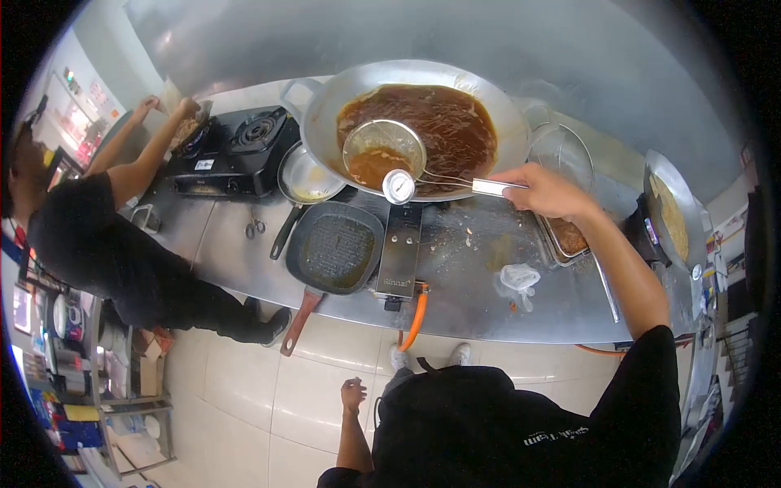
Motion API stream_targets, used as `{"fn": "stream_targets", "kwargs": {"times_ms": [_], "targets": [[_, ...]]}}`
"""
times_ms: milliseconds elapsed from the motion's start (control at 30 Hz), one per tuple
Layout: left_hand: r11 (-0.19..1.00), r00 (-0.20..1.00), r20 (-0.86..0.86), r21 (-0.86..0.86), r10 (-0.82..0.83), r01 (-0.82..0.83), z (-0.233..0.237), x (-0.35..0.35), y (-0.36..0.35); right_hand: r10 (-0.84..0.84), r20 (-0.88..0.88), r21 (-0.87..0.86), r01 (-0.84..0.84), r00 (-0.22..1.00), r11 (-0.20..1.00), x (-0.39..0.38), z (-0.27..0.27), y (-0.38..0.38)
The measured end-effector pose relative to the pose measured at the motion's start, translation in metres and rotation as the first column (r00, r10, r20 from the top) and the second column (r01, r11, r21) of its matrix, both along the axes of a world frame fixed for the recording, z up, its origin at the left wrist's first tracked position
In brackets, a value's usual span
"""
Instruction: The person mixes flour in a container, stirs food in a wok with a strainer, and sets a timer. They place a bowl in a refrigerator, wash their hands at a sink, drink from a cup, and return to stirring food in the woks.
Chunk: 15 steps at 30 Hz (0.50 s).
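Observation:
My right hand point(535, 190) grips the handle of a round wire-mesh strainer point(404, 140) from the right. The strainer's bowl sits in brown liquid point(462, 122) inside a large metal wok point(321, 122), and some of the liquid shows through the mesh. A dial thermometer point(399, 186) stands at the wok's near rim, beside the strainer's wire neck. Down by my side, over the floor, hangs my left hand point(353, 394). It holds nothing, its fingers loosely bent and a little apart.
A grill pan point(335, 248), frying pan point(311, 177) and scissors point(255, 224) lie left of the burner point(399, 264). To the right are a crumpled plastic bag point(519, 278), a tray of fried food point(568, 236) and another wok point(655, 167). A co-worker point(89, 211) handles food by the black stove point(232, 159).

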<state>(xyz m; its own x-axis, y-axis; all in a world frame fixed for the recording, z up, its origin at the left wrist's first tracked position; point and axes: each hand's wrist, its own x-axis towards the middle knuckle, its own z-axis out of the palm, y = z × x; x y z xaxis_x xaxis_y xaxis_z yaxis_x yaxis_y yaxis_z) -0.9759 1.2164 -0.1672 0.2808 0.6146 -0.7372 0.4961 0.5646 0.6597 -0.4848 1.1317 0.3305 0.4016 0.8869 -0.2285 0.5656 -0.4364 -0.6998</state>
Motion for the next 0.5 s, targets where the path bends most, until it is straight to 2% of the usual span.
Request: {"fn": "stream_targets", "kwargs": {"times_ms": [100,200,333,367,500], "targets": [[0.999,1.0,-0.01,-0.032,-0.014,0.014,-0.002,-0.007,-0.008,-0.132,-0.251,0.012,0.14,0.959,0.99,0.007,-0.013,-0.012],[0.998,0.997,-0.07,-0.059,-0.04,0.036,-0.003,-0.017,-0.012,-0.201,-0.519,0.016,0.245,0.831,0.97,0.021,-0.017,-0.025],[0.994,0.987,-0.145,-0.095,-0.072,0.059,-0.024,-0.033,-0.011,-0.314,-0.466,0.077,0.392,0.827,0.917,0.045,-0.002,-0.049],[0.99,0.981,-0.169,-0.119,-0.093,0.074,-0.015,-0.027,-0.01,-0.342,-0.428,0.107,0.423,0.837,0.9,0.056,0.001,-0.059],[0.982,0.99,-0.109,-0.18,-0.086,0.065,-0.029,-0.02,-0.002,-0.536,-0.181,0.188,0.564,0.825,0.804,0.098,0.017,-0.12]]}}
